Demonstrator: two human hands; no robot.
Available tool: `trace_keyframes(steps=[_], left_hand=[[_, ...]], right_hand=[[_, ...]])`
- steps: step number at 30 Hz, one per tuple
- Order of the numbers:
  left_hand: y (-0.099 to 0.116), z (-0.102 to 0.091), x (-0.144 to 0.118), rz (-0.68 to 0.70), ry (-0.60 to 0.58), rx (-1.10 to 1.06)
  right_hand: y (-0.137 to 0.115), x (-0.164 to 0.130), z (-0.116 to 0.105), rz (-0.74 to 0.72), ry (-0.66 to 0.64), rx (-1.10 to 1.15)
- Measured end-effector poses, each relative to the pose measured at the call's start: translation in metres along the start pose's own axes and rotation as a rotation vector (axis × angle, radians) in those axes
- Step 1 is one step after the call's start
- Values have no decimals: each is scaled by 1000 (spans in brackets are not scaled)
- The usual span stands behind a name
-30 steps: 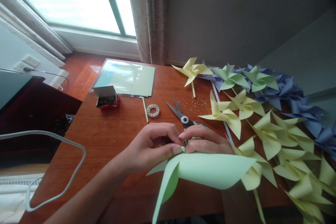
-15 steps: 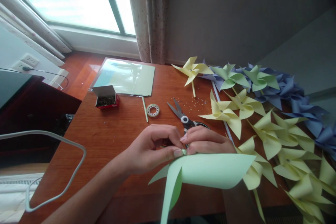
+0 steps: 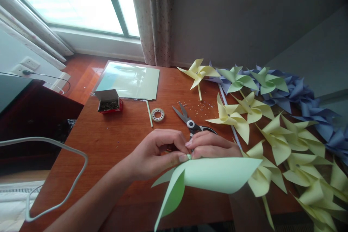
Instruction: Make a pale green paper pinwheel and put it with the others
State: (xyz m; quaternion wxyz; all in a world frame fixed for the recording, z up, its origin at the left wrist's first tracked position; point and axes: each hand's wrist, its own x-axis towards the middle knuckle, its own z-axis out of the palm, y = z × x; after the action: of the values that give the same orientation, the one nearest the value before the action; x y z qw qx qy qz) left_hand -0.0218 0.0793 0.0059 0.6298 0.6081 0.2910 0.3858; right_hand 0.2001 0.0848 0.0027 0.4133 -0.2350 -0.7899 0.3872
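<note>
Both hands meet over the middle of the wooden table (image 3: 114, 141). My left hand (image 3: 157, 154) and my right hand (image 3: 213, 145) pinch the gathered corners of a light green paper pinwheel (image 3: 217, 174) at its centre. Its curled blades spread toward me and hide part of my right hand. Black-handled scissors (image 3: 190, 121) lie just beyond my fingers.
Finished yellow pinwheels (image 3: 231, 117), green pinwheels (image 3: 236, 79) and blue pinwheels (image 3: 304, 96) cover the table's right side. A small red box of pins (image 3: 109, 102), a tape roll (image 3: 158, 114), a thin stick (image 3: 149, 113) and a pack of paper (image 3: 129, 79) lie at the back left. A white cable (image 3: 67, 188) loops off the left edge.
My hands have stayed pinched at the pinwheel's centre. The near blades have shifted slightly as the paper is worked.
</note>
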Motion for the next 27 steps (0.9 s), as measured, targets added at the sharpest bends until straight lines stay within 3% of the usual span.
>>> trace_keyframes(steps=[11, 18, 27], left_hand=[[3, 0, 0, -4, 25, -34], [2, 3, 2, 45, 61, -124], [0, 4, -1, -29, 46, -287]], right_hand=[[-16, 1, 14, 102, 184, 15], [-14, 5, 7, -71, 155, -118], [-16, 5, 9, -62, 192, -136]])
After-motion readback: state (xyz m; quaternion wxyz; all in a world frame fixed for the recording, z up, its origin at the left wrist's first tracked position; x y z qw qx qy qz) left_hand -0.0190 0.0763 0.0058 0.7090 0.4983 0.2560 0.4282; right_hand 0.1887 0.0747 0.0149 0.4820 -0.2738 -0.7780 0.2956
